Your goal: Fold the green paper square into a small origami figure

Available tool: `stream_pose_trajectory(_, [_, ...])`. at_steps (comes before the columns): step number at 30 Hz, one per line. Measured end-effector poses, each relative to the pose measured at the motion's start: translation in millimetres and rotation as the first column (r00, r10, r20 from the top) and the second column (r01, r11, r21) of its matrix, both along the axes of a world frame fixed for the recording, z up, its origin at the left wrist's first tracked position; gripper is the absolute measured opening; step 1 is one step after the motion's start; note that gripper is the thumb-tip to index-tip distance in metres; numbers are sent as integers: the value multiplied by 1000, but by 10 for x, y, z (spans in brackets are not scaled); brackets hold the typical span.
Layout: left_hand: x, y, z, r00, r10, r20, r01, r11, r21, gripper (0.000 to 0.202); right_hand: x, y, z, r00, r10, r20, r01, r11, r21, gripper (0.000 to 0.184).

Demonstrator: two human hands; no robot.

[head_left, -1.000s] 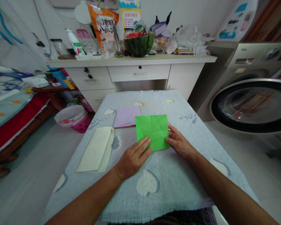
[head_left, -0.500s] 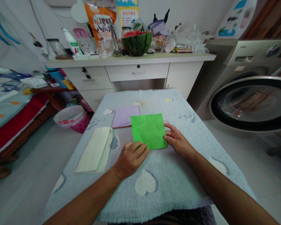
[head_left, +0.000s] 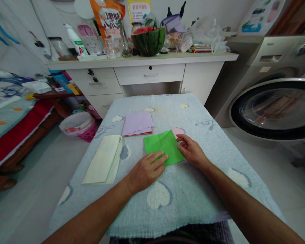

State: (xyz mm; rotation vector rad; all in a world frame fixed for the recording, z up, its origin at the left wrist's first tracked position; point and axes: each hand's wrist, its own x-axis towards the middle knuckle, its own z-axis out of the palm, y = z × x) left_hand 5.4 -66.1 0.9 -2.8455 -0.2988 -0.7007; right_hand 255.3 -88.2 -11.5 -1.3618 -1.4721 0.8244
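Note:
A square sheet of green paper (head_left: 160, 143) with crease lines lies on the cloth-covered table in front of me. My left hand (head_left: 149, 169) rests palm down over its lower left part, fingers stretched out across the sheet. At the right edge is my right hand (head_left: 191, 150), its fingers slightly curled and apart, the thumb side touching or very close to the paper. Beyond the green sheet sits a stack of square paper (head_left: 138, 122), lilac on top with a red edge below. Left of my left hand lies a folded pale cream sheet (head_left: 101, 161).
A blue-grey tablecloth (head_left: 193, 189) with heart patterns covers the table. Behind it stands a white desk (head_left: 203, 74) bearing a cut watermelon (head_left: 148, 42), jars and bags. A washing machine (head_left: 271, 101) with a round door is at right; a pink bin (head_left: 85, 130) stands left.
The green sheet has come down from a raised tilt to lying flatter, turned and nearer me. My left hand has flattened onto it; my right hand's grip has loosened at the edge.

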Motion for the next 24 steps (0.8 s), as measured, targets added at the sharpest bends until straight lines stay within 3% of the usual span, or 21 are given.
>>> stream_pose_trajectory(4, [42, 13, -30, 999, -10, -34, 8, 999, -40, 12, 56, -20, 94, 977, -88, 192, 66, 990, 122, 33])
stream_pose_trajectory(7, [95, -27, 30, 997, 24, -70, -28, 998, -57, 12, 69, -52, 229, 965, -70, 252, 32, 988, 152, 28])
stream_pose_trajectory(11, [188, -135, 135, 986, 113, -124, -127, 985, -115, 12, 39, -177, 449, 900, 126, 418, -200, 970, 139, 21])
stream_pose_trajectory(13, [224, -185, 157, 981, 132, -139, -151, 979, -135, 12, 24, -264, 508, 828, 229, 512, -314, 946, 85, 30])
stream_pose_trajectory(15, [241, -217, 150, 981, 144, -126, -164, 974, -158, 13, 23, -342, 496, 765, 275, 582, -362, 931, 37, 39])
stream_pose_trajectory(18, [230, -223, 95, 983, 169, -72, -180, 959, -218, 15, 64, -404, 367, 725, 220, 652, -301, 953, 13, 41])
stream_pose_trajectory(24, [186, -154, -18, 964, 250, 91, -186, 878, -441, 12, 192, -403, 156, 824, 125, 552, -182, 982, 49, 33])
